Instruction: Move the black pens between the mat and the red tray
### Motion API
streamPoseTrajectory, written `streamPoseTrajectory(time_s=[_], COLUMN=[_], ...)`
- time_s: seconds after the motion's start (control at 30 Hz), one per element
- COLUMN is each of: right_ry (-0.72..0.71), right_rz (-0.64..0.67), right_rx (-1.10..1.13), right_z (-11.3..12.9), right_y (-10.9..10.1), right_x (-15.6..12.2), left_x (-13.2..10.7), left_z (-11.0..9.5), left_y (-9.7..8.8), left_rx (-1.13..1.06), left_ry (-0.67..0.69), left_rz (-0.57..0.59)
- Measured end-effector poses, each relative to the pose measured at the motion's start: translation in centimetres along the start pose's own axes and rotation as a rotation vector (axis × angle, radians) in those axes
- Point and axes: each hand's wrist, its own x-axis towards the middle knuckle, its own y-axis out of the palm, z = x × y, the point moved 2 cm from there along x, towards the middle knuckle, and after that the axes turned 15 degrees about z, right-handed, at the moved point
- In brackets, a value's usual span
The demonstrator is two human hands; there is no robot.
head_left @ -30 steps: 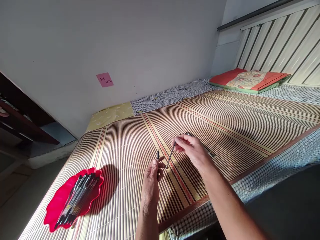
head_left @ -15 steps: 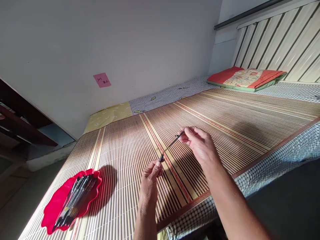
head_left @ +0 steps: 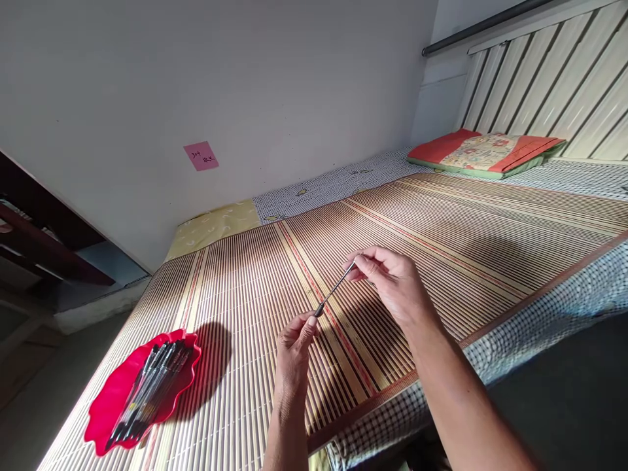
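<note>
A slim pen (head_left: 337,285) slants between my two hands above the mat. My left hand (head_left: 297,337) is closed, its thumb and fingers pinching the thicker black lower end. The closed right hand (head_left: 385,275) pinches the thin upper end, whose tip is hidden by the fingers. Whether the thin shaft and the black end are separate pieces, I cannot tell. To the left of my hands, a red wavy-edged dish (head_left: 105,399) holds a bundle of several black and clear pens (head_left: 150,392).
A striped bamboo mat (head_left: 235,294) covers the bed, over checked bedding (head_left: 564,301). A folded red and floral cloth (head_left: 483,154) lies at the far right by the pale slatted headboard (head_left: 544,85). On the wall is a pink paper note (head_left: 201,156).
My right hand has shifted slightly left, and its fingers have rolled a little around the pen. The small clip-like bit by the right fingertips is no longer distinct. The left hand stays nearly still.
</note>
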Motion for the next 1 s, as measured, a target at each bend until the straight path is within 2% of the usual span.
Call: streamPoseTrajectory(time_s=[0.13, 0.3, 0.37, 0.57, 0.77, 1.0], right_ry=[0.025, 0.168, 0.199, 0.141, 0.172, 0.208], right_rz=[0.132, 0.444, 0.499, 0.443, 0.438, 0.334], right_rx=[-0.021, -0.162, -0.22, -0.228, -0.17, -0.236], right_z=[-1.0, -2.5, -2.8, -2.7, -3.1, -3.7], right_y=[1.0, 2.5, 2.6, 2.4, 3.1, 3.1], right_x=[0.2, 0.0, -0.1, 0.1, 0.2, 0.3], left_x=[0.0, -0.1, -0.1, -0.1, -0.3, -0.5], left_z=[-0.1, 0.0, 0.2, 0.4, 0.2, -0.3], left_y=[0.4, 0.8, 0.7, 0.7, 1.1, 1.4], left_rx=[-0.025, -0.086, -0.127, -0.181, -0.194, -0.28], left_ry=[0.01, -0.006, -0.018, -0.038, -0.027, -0.071], left_rz=[0.055, 0.116, 0.125, 0.158, 0.207, 0.267])
